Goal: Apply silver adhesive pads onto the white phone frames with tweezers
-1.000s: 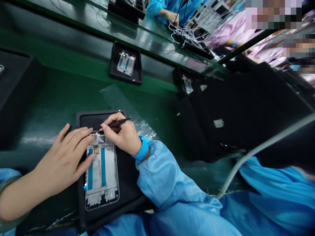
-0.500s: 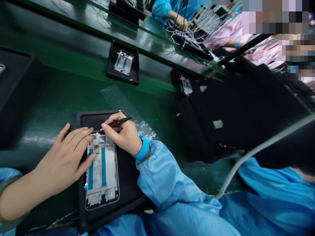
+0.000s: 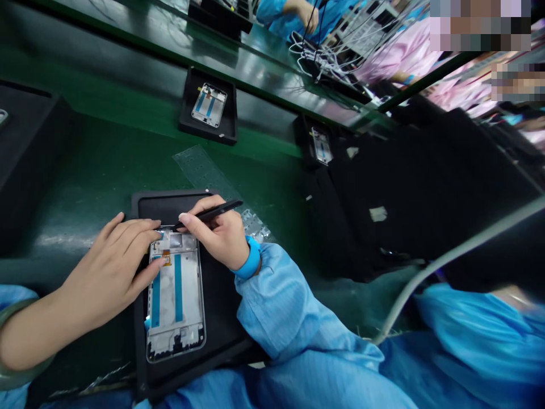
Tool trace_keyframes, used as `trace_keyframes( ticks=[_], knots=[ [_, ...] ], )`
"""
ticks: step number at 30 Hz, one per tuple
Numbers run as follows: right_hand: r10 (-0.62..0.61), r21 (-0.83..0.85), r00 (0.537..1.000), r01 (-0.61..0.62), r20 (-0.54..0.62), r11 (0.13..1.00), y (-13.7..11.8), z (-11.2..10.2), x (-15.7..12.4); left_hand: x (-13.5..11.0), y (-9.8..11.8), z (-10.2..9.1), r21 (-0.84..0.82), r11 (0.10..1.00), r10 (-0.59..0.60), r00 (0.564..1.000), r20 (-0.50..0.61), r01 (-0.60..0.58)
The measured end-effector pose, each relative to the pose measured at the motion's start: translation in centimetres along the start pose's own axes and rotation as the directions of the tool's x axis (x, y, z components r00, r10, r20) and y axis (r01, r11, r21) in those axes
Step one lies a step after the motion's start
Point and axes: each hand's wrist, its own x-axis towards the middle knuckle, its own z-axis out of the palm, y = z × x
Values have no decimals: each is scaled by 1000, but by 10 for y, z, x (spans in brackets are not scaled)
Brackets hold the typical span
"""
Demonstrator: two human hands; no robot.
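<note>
Head view: phone frame (image 3: 168, 295) in near tray (image 3: 221, 312), second frame (image 3: 209, 105) in far tray (image 3: 200, 130).

Resting the left hand (image 3: 121, 264) on the upper left side of a phone frame (image 3: 189, 289) with two blue strips (image 3: 178, 287), laid in a black tray (image 3: 221, 318). Holding a black tool (image 3: 217, 212) in the right hand (image 3: 221, 238), with its tip at the frame's top edge. Facing a clear plastic strip (image 3: 203, 166) on the table (image 3: 119, 159) and, beyond, a second phone frame (image 3: 208, 105) in a farther tray (image 3: 200, 130).
</note>
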Motion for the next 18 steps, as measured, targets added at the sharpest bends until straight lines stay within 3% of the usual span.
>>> trace_keyframes(
  ticks=[5, 13, 18],
  knots=[
    [67, 193, 998, -63, -18, 979, -1, 0, -1, 5, -1, -1, -133, 986, -101, 994, 28, 104],
    [66, 303, 997, -54, -29, 951, -11, 4, -5, 12, 2, -8, -362, 898, -277, 960, -26, 249],
    [122, 381, 982, -58, -146, 923, -15, 5, -5, 15, 0, -14, -508, 802, -346, 938, 33, 314]
  ],
)
